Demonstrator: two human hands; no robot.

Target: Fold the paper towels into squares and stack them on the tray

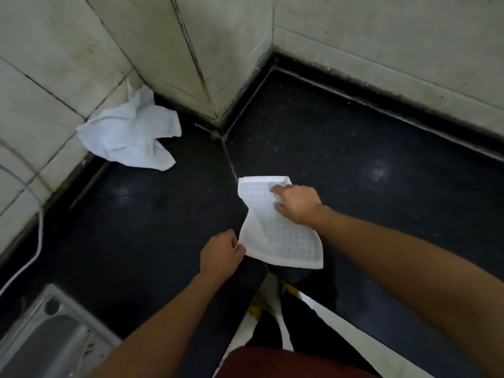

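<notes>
A white checked towel (275, 230) hangs stretched between my two hands above the black counter (341, 159). My left hand (221, 255) pinches its near left corner. My right hand (296, 203) grips its far right edge, fingers curled into the cloth. The towel is twisted in the middle and its near edge droops over the counter's front edge. A second white towel (131, 135) lies crumpled at the back left, against the tiled wall. No tray is in view.
Tiled walls (223, 50) close the counter in at the back and left, with a corner pillar jutting out. A steel sink (46, 336) sits at the lower left. A white cable (32, 246) runs down the left wall.
</notes>
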